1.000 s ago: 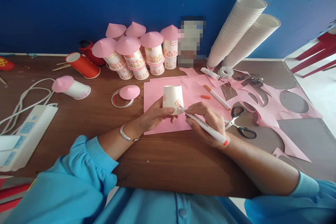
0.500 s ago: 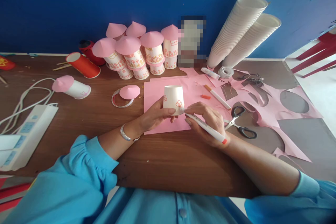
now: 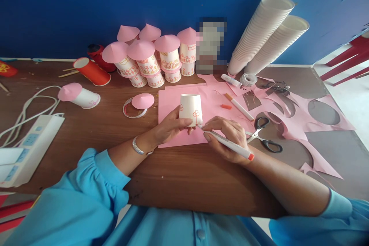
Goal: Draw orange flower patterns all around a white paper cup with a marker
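A white paper cup [image 3: 190,103] is held up over the pink paper [image 3: 173,138], its wider open end toward the top in view. My left hand [image 3: 173,126] grips it near the lower end, thumb across the front. Red-orange flowers are drawn on its side, one with a stem running down. My right hand [image 3: 226,136] is closed round a white marker [image 3: 230,144] with a red-orange end, its tip at the cup's lower right edge. An orange marker cap [image 3: 226,106] lies on the pink paper beside another marker [image 3: 239,107].
Several decorated cups with pink cone roofs [image 3: 168,48] stand at the back. Two tall cup stacks [image 3: 263,27] lean on the blue wall. Scissors [image 3: 261,136], a tape roll [image 3: 248,79] and pink scraps [image 3: 305,119] lie right; a power strip [image 3: 34,150] and red cup [image 3: 95,71] left.
The marker tip has moved down from the flower to the cup's lower edge, leaving a red stem line below the petals. My left hand and the cup have stayed in place.
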A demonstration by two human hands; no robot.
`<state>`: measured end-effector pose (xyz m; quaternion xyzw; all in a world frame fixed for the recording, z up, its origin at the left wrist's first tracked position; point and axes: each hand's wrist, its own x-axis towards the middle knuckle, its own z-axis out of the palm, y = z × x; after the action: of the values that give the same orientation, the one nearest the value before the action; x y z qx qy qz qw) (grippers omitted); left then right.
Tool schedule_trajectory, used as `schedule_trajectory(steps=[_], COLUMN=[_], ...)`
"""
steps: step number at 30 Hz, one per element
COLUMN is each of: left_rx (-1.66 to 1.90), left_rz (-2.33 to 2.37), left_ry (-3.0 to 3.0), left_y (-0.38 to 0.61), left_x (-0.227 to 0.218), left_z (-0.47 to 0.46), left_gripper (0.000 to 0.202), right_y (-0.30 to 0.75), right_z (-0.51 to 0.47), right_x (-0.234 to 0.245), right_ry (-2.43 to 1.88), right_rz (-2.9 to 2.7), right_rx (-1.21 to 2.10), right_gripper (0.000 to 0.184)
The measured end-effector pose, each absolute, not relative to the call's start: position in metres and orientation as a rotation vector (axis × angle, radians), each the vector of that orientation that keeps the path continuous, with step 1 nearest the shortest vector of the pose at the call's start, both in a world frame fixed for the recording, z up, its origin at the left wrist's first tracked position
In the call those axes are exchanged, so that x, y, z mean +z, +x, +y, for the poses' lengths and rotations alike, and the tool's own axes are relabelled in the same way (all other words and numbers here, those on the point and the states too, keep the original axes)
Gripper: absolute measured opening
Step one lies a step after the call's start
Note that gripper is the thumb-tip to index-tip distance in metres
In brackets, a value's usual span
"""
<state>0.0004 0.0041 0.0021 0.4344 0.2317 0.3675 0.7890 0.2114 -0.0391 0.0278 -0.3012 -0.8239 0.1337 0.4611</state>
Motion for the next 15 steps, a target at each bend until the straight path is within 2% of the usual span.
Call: schedule_trajectory(steps=[6,15], left_rx=[0.809,0.831], left_rz=[0.506,0.479], left_ry=[0.914,0.800], left_y=[-0.001,-0.004], left_x=[-0.001,0.002], left_z=[0.004,0.004], left_gripper=[0.032,0.039], right_y=[0.214,0.216], right_z=[-0.038,-0.028], right_x=[0.027,0.013], right_ry=[-0.727,-0.785], right_rz=[-1.952,-1.861], right_rx=[0.362,0.300], right_gripper=[0.011,0.023])
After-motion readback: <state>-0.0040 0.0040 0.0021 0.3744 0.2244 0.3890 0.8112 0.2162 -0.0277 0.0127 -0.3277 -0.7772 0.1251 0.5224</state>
